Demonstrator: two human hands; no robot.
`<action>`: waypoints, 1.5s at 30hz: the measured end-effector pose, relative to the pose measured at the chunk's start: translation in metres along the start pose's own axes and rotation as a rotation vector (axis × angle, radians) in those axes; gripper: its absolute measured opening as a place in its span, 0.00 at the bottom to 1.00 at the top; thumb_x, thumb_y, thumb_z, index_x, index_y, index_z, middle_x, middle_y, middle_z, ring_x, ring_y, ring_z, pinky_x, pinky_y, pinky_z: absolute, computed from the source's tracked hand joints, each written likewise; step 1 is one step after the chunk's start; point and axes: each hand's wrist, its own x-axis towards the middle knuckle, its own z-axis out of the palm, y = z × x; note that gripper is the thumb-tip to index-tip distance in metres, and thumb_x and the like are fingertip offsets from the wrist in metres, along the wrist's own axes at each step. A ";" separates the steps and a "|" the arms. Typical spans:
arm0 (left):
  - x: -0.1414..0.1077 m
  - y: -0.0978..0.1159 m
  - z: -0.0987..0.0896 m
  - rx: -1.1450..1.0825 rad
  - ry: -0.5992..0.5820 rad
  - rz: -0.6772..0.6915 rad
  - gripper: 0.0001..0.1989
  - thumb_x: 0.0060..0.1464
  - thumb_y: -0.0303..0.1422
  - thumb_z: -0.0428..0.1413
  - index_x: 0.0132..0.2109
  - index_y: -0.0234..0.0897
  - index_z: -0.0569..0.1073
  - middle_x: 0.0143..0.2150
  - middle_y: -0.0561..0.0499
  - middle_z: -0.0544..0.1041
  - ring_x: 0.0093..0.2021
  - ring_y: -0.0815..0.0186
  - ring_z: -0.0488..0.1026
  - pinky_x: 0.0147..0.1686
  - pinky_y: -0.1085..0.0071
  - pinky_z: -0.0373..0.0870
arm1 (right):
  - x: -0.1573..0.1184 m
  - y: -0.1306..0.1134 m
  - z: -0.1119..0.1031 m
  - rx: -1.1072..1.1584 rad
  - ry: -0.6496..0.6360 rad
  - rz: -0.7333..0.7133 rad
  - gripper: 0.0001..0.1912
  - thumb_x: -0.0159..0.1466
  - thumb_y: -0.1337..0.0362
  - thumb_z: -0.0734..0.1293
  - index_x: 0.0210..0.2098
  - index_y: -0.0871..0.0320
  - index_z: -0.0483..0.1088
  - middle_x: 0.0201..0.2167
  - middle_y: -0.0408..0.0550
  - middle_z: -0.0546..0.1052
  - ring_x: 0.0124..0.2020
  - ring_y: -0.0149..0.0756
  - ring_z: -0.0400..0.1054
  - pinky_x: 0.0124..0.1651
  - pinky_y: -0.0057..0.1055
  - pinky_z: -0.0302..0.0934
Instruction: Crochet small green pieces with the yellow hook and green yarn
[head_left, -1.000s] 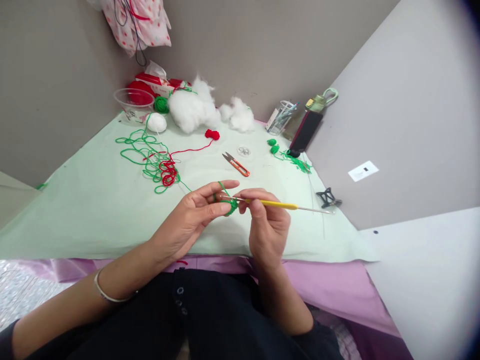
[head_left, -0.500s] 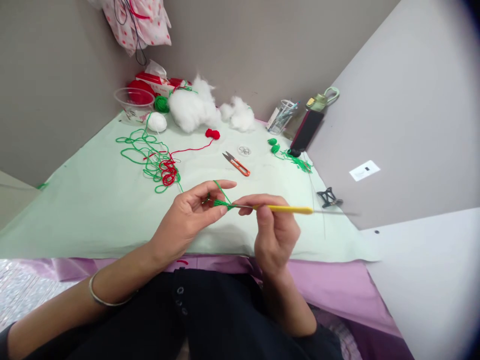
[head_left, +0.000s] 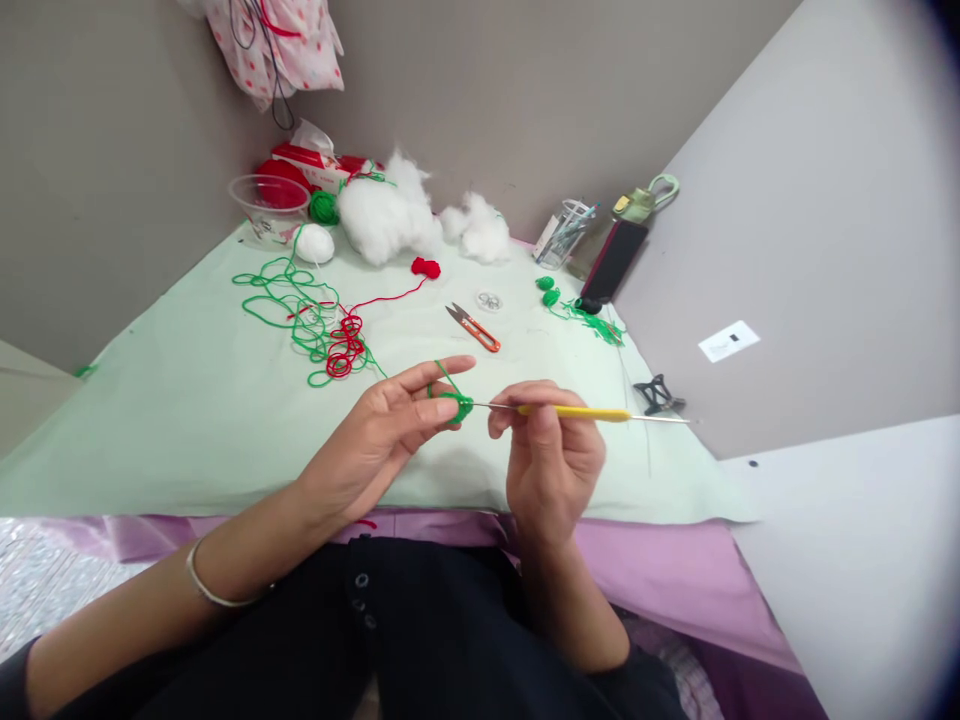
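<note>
My left hand (head_left: 386,425) pinches a small green crochet piece (head_left: 461,406) between thumb and fingers. Green yarn runs over its raised index finger. My right hand (head_left: 553,460) is closed round the yellow handle of a crochet hook (head_left: 581,412), whose thin metal tip reaches left to the green piece. Whether the tip sits inside a stitch is too small to tell. Beyond my left hand lies a loose tangle of green yarn (head_left: 259,306) with red yarn (head_left: 343,350) on it. A strand of red yarn leads to a small red crochet piece (head_left: 426,268).
Orange thread snips (head_left: 474,328) and a small round clear case (head_left: 489,301) lie ahead of my hands. White stuffing (head_left: 386,220), a white yarn ball (head_left: 314,243) and a clear tub (head_left: 268,205) stand farther back. Rightward are green pieces (head_left: 551,297), a phone (head_left: 615,262) and a bottle (head_left: 636,204).
The green piece has turned in my left fingers and shows a rounder face. My right hand and the hook have shifted slightly right. The red and green tangle has been tugged a little.
</note>
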 end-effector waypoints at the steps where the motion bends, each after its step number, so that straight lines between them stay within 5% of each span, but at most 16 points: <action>1: -0.001 0.000 0.000 0.033 -0.012 0.024 0.18 0.55 0.30 0.69 0.54 0.41 0.84 0.37 0.53 0.77 0.39 0.69 0.71 0.46 0.74 0.70 | 0.001 0.000 0.001 0.026 -0.024 0.032 0.09 0.74 0.63 0.65 0.43 0.51 0.79 0.36 0.44 0.80 0.29 0.32 0.72 0.32 0.34 0.70; 4: -0.003 -0.004 0.001 0.117 -0.012 0.105 0.19 0.54 0.29 0.70 0.54 0.44 0.85 0.37 0.54 0.79 0.41 0.70 0.71 0.47 0.74 0.68 | 0.000 0.001 0.004 -0.033 -0.061 0.033 0.09 0.74 0.64 0.65 0.44 0.51 0.79 0.38 0.46 0.82 0.31 0.32 0.74 0.33 0.34 0.71; 7: -0.002 -0.007 0.003 0.117 0.024 0.139 0.22 0.54 0.29 0.70 0.56 0.47 0.83 0.37 0.55 0.79 0.42 0.69 0.73 0.49 0.73 0.68 | -0.005 0.004 0.005 -0.268 -0.066 -0.137 0.10 0.73 0.67 0.66 0.47 0.49 0.80 0.40 0.46 0.82 0.36 0.35 0.77 0.37 0.36 0.74; 11: 0.003 -0.006 0.003 -0.014 -0.028 -0.029 0.15 0.56 0.31 0.69 0.51 0.41 0.85 0.41 0.50 0.81 0.43 0.66 0.75 0.49 0.69 0.71 | -0.007 0.005 0.002 -0.520 -0.055 -0.422 0.15 0.70 0.70 0.68 0.51 0.46 0.80 0.45 0.49 0.83 0.43 0.39 0.78 0.40 0.39 0.76; 14: 0.006 -0.002 -0.001 -0.073 -0.033 -0.069 0.07 0.56 0.32 0.69 0.43 0.38 0.87 0.42 0.48 0.81 0.42 0.66 0.74 0.48 0.70 0.73 | 0.000 0.003 -0.002 -0.316 -0.010 -0.196 0.11 0.73 0.67 0.64 0.47 0.50 0.79 0.38 0.48 0.81 0.34 0.36 0.76 0.35 0.37 0.73; 17: 0.005 0.000 -0.002 -0.018 -0.005 0.013 0.11 0.55 0.30 0.70 0.46 0.41 0.87 0.39 0.52 0.78 0.40 0.69 0.72 0.47 0.73 0.71 | 0.005 0.000 -0.002 -0.099 -0.019 0.014 0.11 0.75 0.62 0.63 0.42 0.52 0.78 0.34 0.46 0.80 0.28 0.32 0.71 0.32 0.34 0.70; 30: -0.003 0.004 -0.003 0.248 -0.058 0.159 0.14 0.58 0.31 0.66 0.51 0.45 0.85 0.37 0.52 0.73 0.36 0.67 0.67 0.32 0.73 0.68 | 0.008 -0.003 -0.003 0.098 -0.053 0.218 0.11 0.74 0.58 0.65 0.40 0.54 0.76 0.34 0.45 0.83 0.29 0.31 0.73 0.34 0.31 0.71; 34: -0.005 0.003 -0.004 0.329 -0.030 0.235 0.14 0.59 0.31 0.66 0.52 0.45 0.85 0.37 0.52 0.72 0.37 0.68 0.67 0.31 0.76 0.68 | 0.003 -0.009 -0.004 -0.070 -0.087 0.070 0.10 0.76 0.63 0.62 0.44 0.53 0.77 0.37 0.44 0.83 0.32 0.30 0.75 0.37 0.31 0.72; 39: -0.007 -0.002 0.000 0.464 0.086 0.315 0.19 0.57 0.28 0.68 0.56 0.45 0.83 0.36 0.56 0.73 0.31 0.74 0.67 0.33 0.78 0.69 | -0.008 -0.001 -0.001 -0.492 -0.173 -0.387 0.13 0.73 0.70 0.63 0.53 0.52 0.76 0.41 0.48 0.83 0.39 0.37 0.78 0.40 0.37 0.75; 42: -0.006 -0.002 0.003 0.270 0.014 0.162 0.26 0.56 0.31 0.69 0.61 0.44 0.78 0.34 0.57 0.72 0.25 0.77 0.63 0.24 0.80 0.65 | -0.012 0.008 0.003 -0.643 -0.110 -0.581 0.15 0.70 0.72 0.68 0.53 0.51 0.78 0.43 0.51 0.81 0.42 0.38 0.77 0.40 0.36 0.76; 45: -0.003 0.002 0.000 0.046 -0.054 -0.071 0.23 0.57 0.32 0.69 0.60 0.38 0.79 0.27 0.61 0.64 0.19 0.81 0.50 0.17 0.83 0.54 | -0.010 0.009 0.003 -0.487 -0.058 -0.433 0.14 0.71 0.71 0.67 0.51 0.51 0.79 0.42 0.50 0.81 0.40 0.37 0.77 0.40 0.37 0.75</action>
